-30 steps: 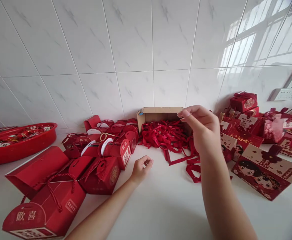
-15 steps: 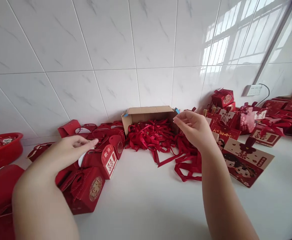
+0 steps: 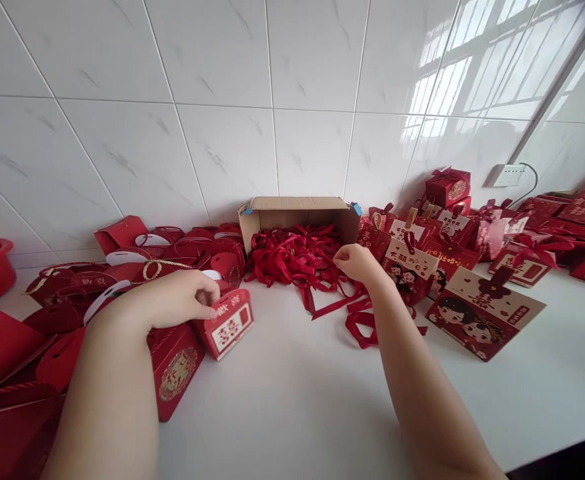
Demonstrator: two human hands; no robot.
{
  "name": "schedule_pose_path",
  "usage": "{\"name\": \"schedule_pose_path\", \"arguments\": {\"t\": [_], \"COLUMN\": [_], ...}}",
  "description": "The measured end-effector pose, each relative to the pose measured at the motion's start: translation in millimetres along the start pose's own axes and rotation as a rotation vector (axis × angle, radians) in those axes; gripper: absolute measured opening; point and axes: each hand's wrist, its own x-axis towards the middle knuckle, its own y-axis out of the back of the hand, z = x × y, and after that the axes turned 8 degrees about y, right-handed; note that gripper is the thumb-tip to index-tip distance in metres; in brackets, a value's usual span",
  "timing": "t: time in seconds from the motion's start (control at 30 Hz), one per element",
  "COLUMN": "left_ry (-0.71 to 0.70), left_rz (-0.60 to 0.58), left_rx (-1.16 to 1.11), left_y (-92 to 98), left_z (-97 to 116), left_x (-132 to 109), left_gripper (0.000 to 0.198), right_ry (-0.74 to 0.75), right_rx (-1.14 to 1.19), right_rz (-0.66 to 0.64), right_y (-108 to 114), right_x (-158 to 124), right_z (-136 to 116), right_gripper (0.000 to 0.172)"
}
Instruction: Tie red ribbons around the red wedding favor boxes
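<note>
The white worktop (image 3: 292,413) carries two gatherings, and the work looks partway along. The left cluster of red boxes (image 3: 62,357) is crowded together; several have cord handles, and I see no ribbon bow on these. The right cluster of boxes (image 3: 457,257) stands in looser rows, and a few there wear tied bows, so those seem the finished ones. Between them, the cardboard carton (image 3: 297,203) lies with its mouth forward, and a large tangled ribbon heap (image 3: 297,257) spills out, suggesting plenty remains unused. A small labelled red box (image 3: 229,327), at the front of the left cluster, appears gripped by the left hand (image 3: 187,297), its fingers and thumb closed on the top. The right hand (image 3: 357,263) has its fingers curled beside the heap's right edge; whether it pinches a strand I cannot tell
</note>
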Motion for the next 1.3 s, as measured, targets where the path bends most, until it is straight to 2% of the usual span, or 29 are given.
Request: {"name": "schedule_pose_path", "arguments": {"t": [0.07,0.1,0.13,0.2,0.27,0.37,0.43,0.53,0.6,0.73,0.8,0.97,1.07,1.17,1.3], "left_ry": [0.005,-0.035,-0.09,-0.192,-0.231,-0.181,-0.126,-0.068,-0.097,-0.276,-0.313,-0.203,-0.166,-0.133,-0.132], "left_rz": [-0.264,-0.416,-0.508,-0.577,-0.565,-0.591,-0.59,-0.49,-0.484,-0.601,-0.626,-0.632,-0.698,-0.766,-0.742], "left_rx": [0.146,0.266,0.357,0.42,0.329,0.193,0.098,-0.119,-0.157,-0.052,0.026,0.34,0.462,0.475,0.452], "left_y": [-10.0,-15.8,-21.7,-32.2,-39.6,-45.1,-47.8,-53.1,-56.4,-57.6,-55.9,-50.4,-49.4,-51.2,-53.5], "left_z": [13.1,20.4,27.8,41.3,51.3,56.4,52.9,43.8,41.5,50.7,57.2,66.9,69.6,68.0,57.4], "left_x": [-10.5,-15.4,-19.9,-27.8,-33.6,-37.3,-36.0,-31.5,-29.8,-33.2,-36.9,-44.4,-43.9,-38.3,-29.6], "left_gripper": [0.021,0.014,0.01,0.012,0.011,0.015,0.018,0.023,0.023,0.02,0.019,0.039,0.056,0.069,0.085], "right_ry": [-0.067,-0.103,-0.142,-0.214,-0.261,-0.25,-0.191,-0.086,-0.039,0.013,0.023,0.041,0.161,0.3,0.45], "right_rx": [-0.034,-0.052,-0.069,-0.095,-0.098,-0.058,-0.013,0.062,0.112,0.224,0.275,0.4,0.575,0.651,0.754], "right_rz": [-0.075,-0.107,-0.131,-0.158,-0.154,-0.099,-0.023,0.137,0.238,0.376,0.42,0.521,0.614,0.718,0.817], "right_y": [-16.0,-23.6,-30.7,-42.4,-49.2,-46.7,-36.6,-15.3,-2.2,15.4,22.3,41.9,53.0,61.8,70.1], "right_x": [6.6,8.5,9.7,10.7,11.4,13.3,14.4,13.3,10.5,2.9,-1.6,-16.9,-27.9,-38.2,-51.0], "right_z": [13.1,19.1,24.8,35.3,43.7,47.9,43.4,28.7,18.4,6.9,5.0,-1.2,-10.1,-20.3,-30.0], "right_gripper": [0.01,0.013,0.017,0.024,0.026,0.025,0.021,0.014,0.014,0.018,0.022,0.038,0.031,0.018,0.015]}}
